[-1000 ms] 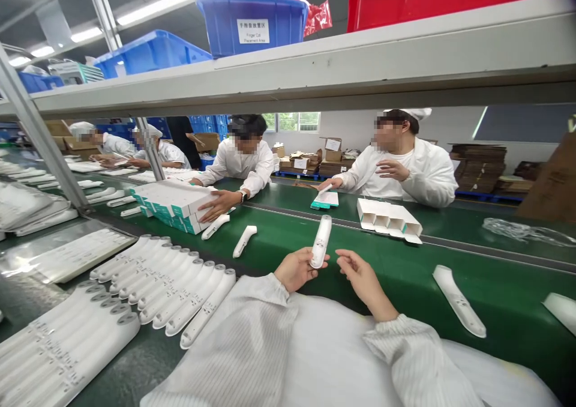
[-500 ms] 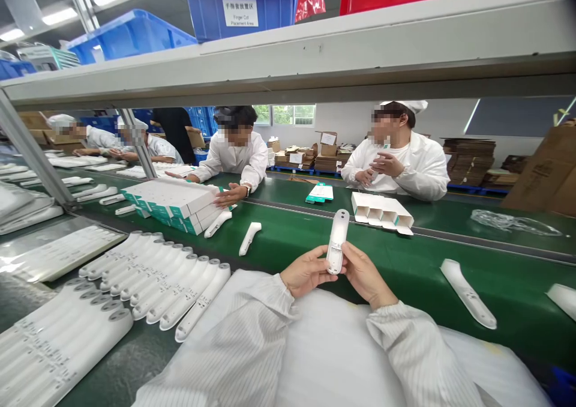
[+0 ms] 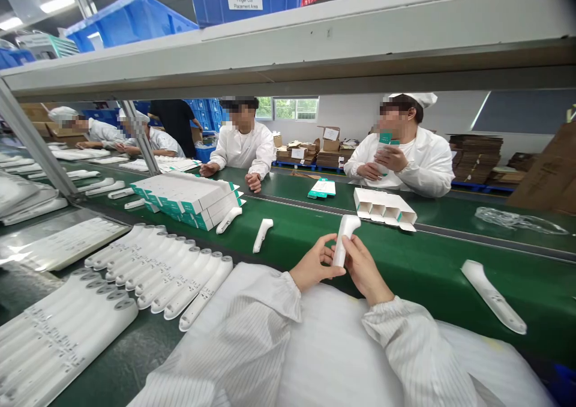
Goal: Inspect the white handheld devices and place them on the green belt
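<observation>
A white handheld thermometer (image 3: 345, 234) stands upright above the green conveyor belt (image 3: 423, 263), gripped at its lower end by both hands. My left hand (image 3: 316, 264) pinches it from the left; my right hand (image 3: 363, 268) wraps its base from the right. Both sleeves are white striped fabric. Two rows of several white thermometers (image 3: 173, 275) lie side by side to my left. More single thermometers lie on the belt, one (image 3: 263, 234) ahead left and one (image 3: 492, 296) at the right.
A stack of white-and-teal boxes (image 3: 193, 197) sits ahead left, an open white divider tray (image 3: 384, 206) ahead. Workers in white coats sit across the belt. A grey shelf (image 3: 315, 53) with blue bins hangs overhead. White foam sheet (image 3: 328, 347) covers my lap area.
My right hand came in and closed on the thermometer's base. The thermometer has been turned in both hands, its head now facing sideways. The view shifted slightly.
</observation>
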A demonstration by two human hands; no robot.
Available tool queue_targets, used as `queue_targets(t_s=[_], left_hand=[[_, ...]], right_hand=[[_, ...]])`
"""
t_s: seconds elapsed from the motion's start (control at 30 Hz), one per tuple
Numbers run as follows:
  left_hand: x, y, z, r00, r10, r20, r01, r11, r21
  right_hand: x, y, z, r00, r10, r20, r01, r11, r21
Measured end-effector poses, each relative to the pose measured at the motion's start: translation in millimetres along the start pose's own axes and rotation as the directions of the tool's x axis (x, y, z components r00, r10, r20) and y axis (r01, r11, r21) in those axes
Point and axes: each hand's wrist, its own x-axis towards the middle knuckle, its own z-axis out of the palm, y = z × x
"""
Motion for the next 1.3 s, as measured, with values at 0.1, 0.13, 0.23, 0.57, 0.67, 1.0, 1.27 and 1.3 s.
queue_targets(t_s=[0.1,0.13,0.23,0.57,0.67,1.0,1.27,1.3], left_hand=[[4.5,1.0,-6.2,0.994,0.049,-0.095,-0.033,0.986,0.164],[5.4,3.0,-12.3,0.984,0.094,-0.151,-0.055,0.968,0.246],[4.7,10.3,-41.0,0.879,0.321,-0.352,-0.015,0.757,0.654],[-6.0,12.6,-102.8,0.664,-0.207,-0.719,0.674,0.583,0.454],[-0.7,10.9,-89.7,0.737,-0.275,-0.618,0.596,0.697,0.4],[2.1,8.2,-25.8,0.963,-0.255,-0.082,0.175,0.83,-0.53],[-5.3,18.5,-14.7,0.988,-0.143,0.056,0.151,0.855,-0.496],[-5.8,19.1,-14.0,0.989,-0.136,0.065,0.15,0.858,-0.491]], right_hand=[[0.4,-2.4,-2.5,0.994,0.11,0.024,-0.112,0.988,0.108],[0.0,-4.8,-3.8,0.988,0.147,0.047,-0.152,0.976,0.157],[-2.6,-12.9,-7.9,0.974,0.187,0.13,-0.215,0.944,0.251],[-7.8,-18.6,-11.3,0.949,0.176,0.263,-0.245,0.934,0.259],[-5.8,-17.1,-11.1,0.963,0.173,0.208,-0.219,0.95,0.224],[23.5,-4.8,-55.6,0.917,-0.344,-0.201,-0.026,0.451,-0.892],[26.8,-3.7,-81.7,0.97,-0.213,-0.118,-0.141,-0.098,-0.985],[26.1,-3.7,-80.9,0.968,-0.226,-0.112,-0.138,-0.104,-0.985]])
